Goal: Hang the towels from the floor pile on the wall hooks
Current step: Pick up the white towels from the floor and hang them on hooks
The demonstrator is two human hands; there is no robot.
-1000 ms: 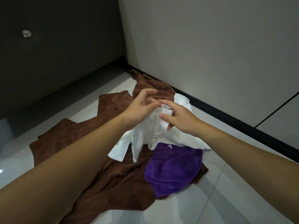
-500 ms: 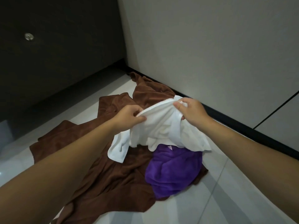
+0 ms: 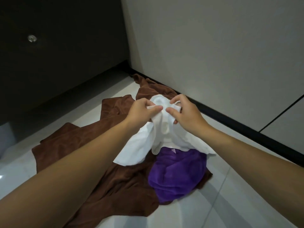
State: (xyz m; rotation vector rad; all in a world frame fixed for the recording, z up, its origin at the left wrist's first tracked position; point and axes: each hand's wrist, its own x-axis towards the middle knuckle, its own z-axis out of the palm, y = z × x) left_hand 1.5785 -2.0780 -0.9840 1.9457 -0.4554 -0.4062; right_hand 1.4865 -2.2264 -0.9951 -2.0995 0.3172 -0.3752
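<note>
A: Grip?
B: Left hand (image 3: 139, 111) and right hand (image 3: 185, 112) both pinch the white towel (image 3: 164, 137) at its bunched top, thumbs against fingers, close together.
A: Towel's position?
B: Top held up; lower folds drape onto the purple towel (image 3: 177, 175), near right, and the brown towel (image 3: 115, 186) spread on the floor (image 3: 230, 203) beside the right wall (image 3: 213, 55).

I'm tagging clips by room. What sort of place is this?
Likely a bathroom or changing room: glossy floor tiles, a plain wall with black skirting, and a white towel, brown towel and purple towel heaped by the corner.
</note>
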